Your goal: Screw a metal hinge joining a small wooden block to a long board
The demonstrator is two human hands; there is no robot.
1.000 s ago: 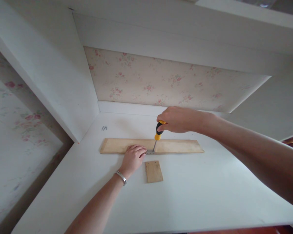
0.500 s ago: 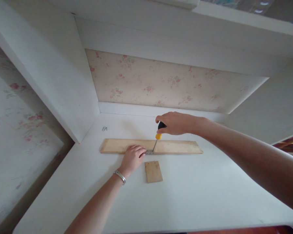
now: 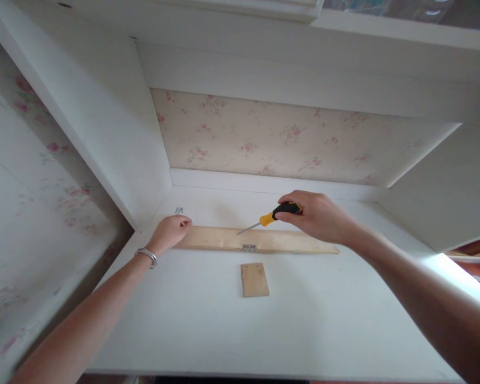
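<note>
My right hand [image 3: 314, 213] grips the black and yellow handle of a screwdriver [image 3: 269, 218]. Its shaft slants down to the left, with the tip over a long, narrow wooden board [image 3: 220, 238]. A small metal hinge [image 3: 249, 248] sits at the board's near edge, midway along. My left hand [image 3: 168, 233], a silver bracelet at its wrist, is over the board's left end with fingers curled together; whatever they hold, if anything, is hidden. Just beyond it lie a few thin metal pieces that look like screws [image 3: 178, 210]. Nearer me is a small wooden piece [image 3: 255, 280] with two holes.
Everything lies on a white desktop [image 3: 304, 314]. A white side panel [image 3: 100, 117] rises at the left, and a white shelf [image 3: 264, 64] overhangs the back. Floral wallpaper [image 3: 256, 138] covers the wall behind.
My left hand has left the hinge and moved left to the board's end by the screws. The screwdriver has lifted off the hinge and tilted flatter, its tip now pointing left.
</note>
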